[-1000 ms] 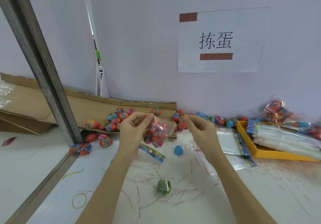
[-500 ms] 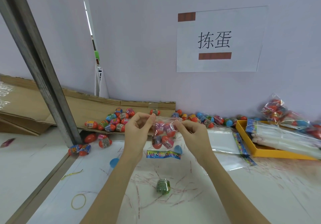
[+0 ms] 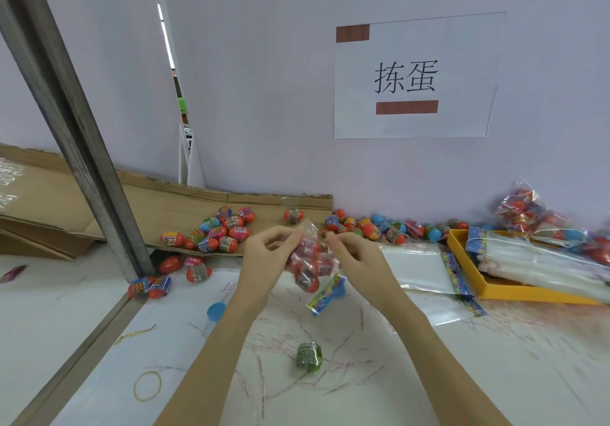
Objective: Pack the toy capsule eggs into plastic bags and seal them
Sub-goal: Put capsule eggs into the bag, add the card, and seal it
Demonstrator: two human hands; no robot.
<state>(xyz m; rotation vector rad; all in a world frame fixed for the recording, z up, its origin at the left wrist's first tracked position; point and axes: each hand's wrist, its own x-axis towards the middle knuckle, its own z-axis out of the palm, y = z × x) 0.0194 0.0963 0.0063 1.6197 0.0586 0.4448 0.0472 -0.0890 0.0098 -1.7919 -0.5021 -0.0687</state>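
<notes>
The white table (image 3: 495,376) carries many thin red scratch marks. Near the left hand (image 3: 267,260), on its left side, a flat cardboard (image 3: 148,207) lies with loose capsule eggs (image 3: 218,234) on it. Below the hands lie a green capsule (image 3: 308,356), a blue half shell (image 3: 216,310) and a yellow rubber band (image 3: 147,386). To the right of the right hand (image 3: 356,257) lie empty plastic bags (image 3: 416,270) and a yellow tray (image 3: 528,293)
</notes>
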